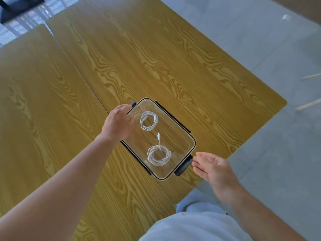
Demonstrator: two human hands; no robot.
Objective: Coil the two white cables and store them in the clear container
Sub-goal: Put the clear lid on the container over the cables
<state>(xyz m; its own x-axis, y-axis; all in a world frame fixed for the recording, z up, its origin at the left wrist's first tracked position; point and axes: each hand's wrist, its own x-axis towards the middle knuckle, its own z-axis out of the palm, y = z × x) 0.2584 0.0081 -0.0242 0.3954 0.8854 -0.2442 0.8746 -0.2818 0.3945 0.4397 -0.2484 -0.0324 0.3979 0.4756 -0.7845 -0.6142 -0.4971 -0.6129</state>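
Note:
The clear container (pixel 193 141) sits on the wooden table with black clasps along its sides. Inside it lie two coiled white cables: a smaller coil (pixel 149 121) at the far end and a bigger coil (pixel 159 155) at the near end, one plug end pointing up toward the middle. My left hand (pixel 118 120) grips the container's far left corner, fingers curled at the far black clasp (pixel 132 103), thumb over the top. My right hand (pixel 213 167) is spread, palm up, its fingertips touching the near black clasp (pixel 183 166).
The yellow-brown wooden table (pixel 156 58) has a seam running diagonally under the container. Its right edge drops to a grey floor (pixel 260 49), where two thin wooden sticks (pixel 311 77) lie. My light blue trousers (pixel 191 223) fill the bottom.

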